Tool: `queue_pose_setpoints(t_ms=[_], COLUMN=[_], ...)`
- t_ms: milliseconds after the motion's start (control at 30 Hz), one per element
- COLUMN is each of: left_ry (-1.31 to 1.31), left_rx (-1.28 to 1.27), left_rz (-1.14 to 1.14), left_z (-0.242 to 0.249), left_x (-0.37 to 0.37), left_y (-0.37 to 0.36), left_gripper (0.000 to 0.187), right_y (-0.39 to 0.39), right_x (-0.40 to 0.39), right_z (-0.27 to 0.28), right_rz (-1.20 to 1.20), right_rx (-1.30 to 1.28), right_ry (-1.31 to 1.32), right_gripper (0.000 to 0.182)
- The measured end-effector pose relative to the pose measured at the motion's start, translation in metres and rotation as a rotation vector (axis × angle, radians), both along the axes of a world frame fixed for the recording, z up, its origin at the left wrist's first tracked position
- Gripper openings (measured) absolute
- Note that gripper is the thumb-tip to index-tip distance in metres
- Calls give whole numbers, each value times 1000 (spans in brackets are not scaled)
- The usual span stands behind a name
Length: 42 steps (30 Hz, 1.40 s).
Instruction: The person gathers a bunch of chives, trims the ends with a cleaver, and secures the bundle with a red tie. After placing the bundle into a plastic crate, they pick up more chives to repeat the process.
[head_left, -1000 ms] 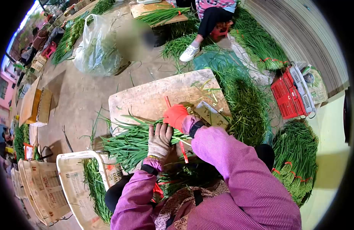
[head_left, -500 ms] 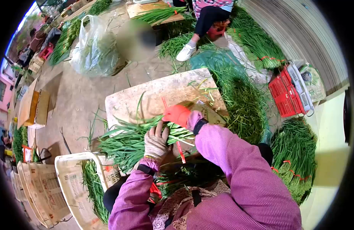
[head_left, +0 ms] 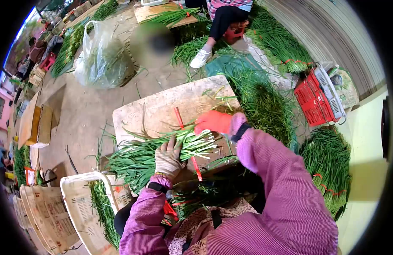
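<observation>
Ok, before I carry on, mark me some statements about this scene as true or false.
1. The left hand rests on the green stalks. True.
2. Both hands wear striped gloves. False: the right hand is in orange-red.
3. A red strip shows on both sides of the stalks. True.
4. The red crate is to the right of the board. True.
5. The board is completely bare. False: stalks lie across part of it.
</observation>
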<state>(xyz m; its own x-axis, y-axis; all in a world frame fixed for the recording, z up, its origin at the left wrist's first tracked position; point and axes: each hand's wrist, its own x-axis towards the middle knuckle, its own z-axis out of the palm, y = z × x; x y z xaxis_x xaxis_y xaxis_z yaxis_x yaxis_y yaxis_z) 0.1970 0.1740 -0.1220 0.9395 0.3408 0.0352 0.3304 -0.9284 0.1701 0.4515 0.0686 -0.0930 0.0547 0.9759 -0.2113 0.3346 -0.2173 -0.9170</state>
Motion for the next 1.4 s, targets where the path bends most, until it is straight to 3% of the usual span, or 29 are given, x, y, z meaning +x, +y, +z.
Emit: queue_pose_setpoints(t_ms=[67,133,200,267,300,367,400,433,500,533,567,600,700,767,867,900,933,1000,1033,1067,1100,1167,1200,1233,1267,1333,1367,1400], left_ry=[-36,-28,-23,-31,-20,27,27,21,15,18,-19,-56,-91,-88,-126,-130,-133,-121,-111,-111,-116,-124,-130,-87,-42,-51,-17,19], left_rx=[-15,-19,-27,-30,-27,-74,-72,-31,9,15,44,73,57,55,52,57,55,59,46,40,47,77,75,51,25,-15,-38,-58], left_rz=[-16,-11,2,8,7,28,22,23,18,21,2,-17,-31,-35,-54,-58,-59,-51,-39,-38,-39,-36,-34,-22,-13,11,31,54], left_z=[-8,-5,-4,-4,-3,8,10,13,12,6,-3,-9,-3,-2,-1,-1,-1,-1,0,0,-1,-2,0,4,7,3,7,11], left_x=[0,1,2,2,2,4,6,8,6,5,5,5,4,4,3,3,3,1,2,2,1,1,2,4,6,10,13,16], left_y=[3,3,2,2,2,-1,-2,-4,-4,-2,0,2,1,0,0,1,0,0,-1,-1,-1,0,1,2,3,10,13,18], left_gripper=[79,79,80,82,83,87,87,88,90,90,92,94,93,92,92,92,92,91,91,91,91,93,93,96,100,120,117,113], right_y=[-25,-67,-101,-140,-147,-155,-147,-126,-84,-73,-53,-41,0,17,23,31,30,33,25,13,-3,-53,-75,-102,-105,-116,-111,-97], right_x=[27,60,113,134,132,114,105,75,15,-7,-19,-27,-18,0,1,-1,1,13,34,54,57,109,140,161,153,127,117,89], right_z=[24,40,51,67,66,66,46,54,75,54,43,25,-3,-40,-62,-67,-56,-30,-49,-39,15,32,31,19,29,42,37,66], right_rz=[84,0,126,-161,-167,-266,-332,-362,-235,-271,-169,-182,-275,-299,-225,-220,-219,77,-87,-115,-277,-658,-725,-817,-816,-803,-746,-577], right_rx=[-51,-149,-316,-720,-724,-282,-22,-18,-85,93,72,173,157,342,312,145,143,-32,42,134,-40,-9,-235,-217,-218,-212,-12,61], right_ry=[-78,27,-649,-1208,-1208,-1455,-1163,-893,-631,-697,-715,-786,-871,-1014,-1188,-1118,-1121,-1104,-993,-1206,-1337,-1541,-1658,-1900,-1906,-1504,-1353,-1047], right_gripper=[21,21,24,31,31,47,50,50,50,50,48,43,40,36,26,18,18,15,14,11,13,15,12,19,19,40,48,49])
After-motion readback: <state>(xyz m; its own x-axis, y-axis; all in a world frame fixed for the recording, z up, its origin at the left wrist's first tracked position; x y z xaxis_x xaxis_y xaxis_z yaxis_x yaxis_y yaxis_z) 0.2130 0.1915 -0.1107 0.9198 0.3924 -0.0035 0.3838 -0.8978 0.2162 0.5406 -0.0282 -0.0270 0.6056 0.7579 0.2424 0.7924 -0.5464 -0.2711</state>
